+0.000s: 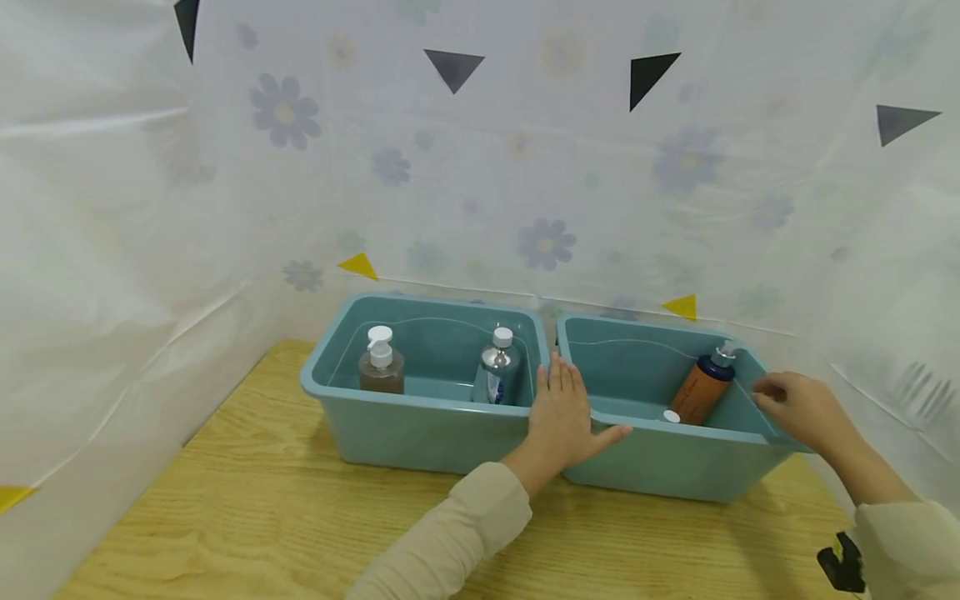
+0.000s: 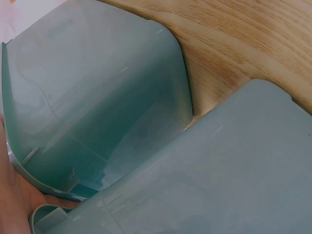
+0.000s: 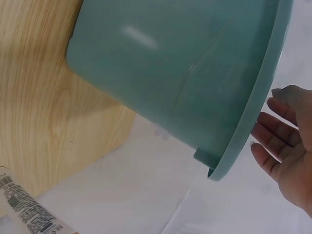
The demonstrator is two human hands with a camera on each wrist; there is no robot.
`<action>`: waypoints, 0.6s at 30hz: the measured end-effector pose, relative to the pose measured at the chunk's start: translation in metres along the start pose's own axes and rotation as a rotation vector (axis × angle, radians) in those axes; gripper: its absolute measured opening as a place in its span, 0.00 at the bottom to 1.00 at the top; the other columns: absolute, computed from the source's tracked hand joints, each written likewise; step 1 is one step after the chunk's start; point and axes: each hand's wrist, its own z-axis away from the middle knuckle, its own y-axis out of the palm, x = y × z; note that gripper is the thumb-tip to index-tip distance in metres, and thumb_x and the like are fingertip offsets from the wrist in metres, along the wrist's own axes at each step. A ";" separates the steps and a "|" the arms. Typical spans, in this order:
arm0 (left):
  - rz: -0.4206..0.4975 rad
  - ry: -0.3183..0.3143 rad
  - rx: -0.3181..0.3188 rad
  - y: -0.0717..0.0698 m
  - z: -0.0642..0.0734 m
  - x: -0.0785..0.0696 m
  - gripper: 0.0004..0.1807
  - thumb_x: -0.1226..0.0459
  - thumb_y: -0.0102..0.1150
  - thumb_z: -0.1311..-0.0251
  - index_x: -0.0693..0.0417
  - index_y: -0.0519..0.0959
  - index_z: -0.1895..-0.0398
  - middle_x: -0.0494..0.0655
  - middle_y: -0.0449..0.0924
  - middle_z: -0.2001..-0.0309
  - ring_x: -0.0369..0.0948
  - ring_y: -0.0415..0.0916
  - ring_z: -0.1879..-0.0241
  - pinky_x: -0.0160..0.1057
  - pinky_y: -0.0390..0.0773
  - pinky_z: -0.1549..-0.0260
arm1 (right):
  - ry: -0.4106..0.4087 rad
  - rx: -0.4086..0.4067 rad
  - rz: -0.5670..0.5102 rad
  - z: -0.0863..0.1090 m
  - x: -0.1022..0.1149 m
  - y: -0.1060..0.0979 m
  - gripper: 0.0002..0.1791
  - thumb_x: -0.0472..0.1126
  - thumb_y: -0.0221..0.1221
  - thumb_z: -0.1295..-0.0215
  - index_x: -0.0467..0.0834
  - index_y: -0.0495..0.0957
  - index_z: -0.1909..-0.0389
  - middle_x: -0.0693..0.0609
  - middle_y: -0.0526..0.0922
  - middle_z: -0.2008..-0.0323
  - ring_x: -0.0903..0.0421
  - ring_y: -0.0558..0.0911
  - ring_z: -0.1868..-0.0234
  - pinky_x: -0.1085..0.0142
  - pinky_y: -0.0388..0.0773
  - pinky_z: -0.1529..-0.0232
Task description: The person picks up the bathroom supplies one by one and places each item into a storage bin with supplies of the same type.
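Observation:
Two teal plastic bins stand side by side, a left bin [image 1: 427,429] and a right bin [image 1: 660,462]. My left hand [image 1: 561,417] rests on the rims where they meet, fingers straight and thumb spread to the right. Beside the right bin's outer rim [image 3: 265,83] is my right hand [image 3: 292,141], its fingers loosely bent and holding nothing; whether the fingertips touch the rim is unclear. Inside the left bin are a brown pump bottle [image 1: 382,371] and a clear bottle with a white cap [image 1: 498,367]. An orange bottle with a dark top [image 1: 701,387] leans inside the right bin.
A small white cap [image 1: 671,417] shows near the orange bottle, the rest of it hidden by the bin's front wall. The bins stand on a wood-grain table [image 1: 247,517] against a flower-patterned sheet [image 1: 480,167]. A white printed tube [image 3: 29,209] appears in the right wrist view.

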 end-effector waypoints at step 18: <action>0.007 -0.003 -0.005 -0.001 0.000 0.000 0.58 0.23 0.19 0.50 0.58 0.51 0.28 0.54 0.51 0.28 0.49 0.41 0.27 0.46 0.50 0.30 | 0.129 -0.075 -0.047 0.025 -0.016 -0.003 0.11 0.31 0.58 0.42 0.26 0.77 0.64 0.27 0.78 0.65 0.32 0.75 0.65 0.44 0.71 0.69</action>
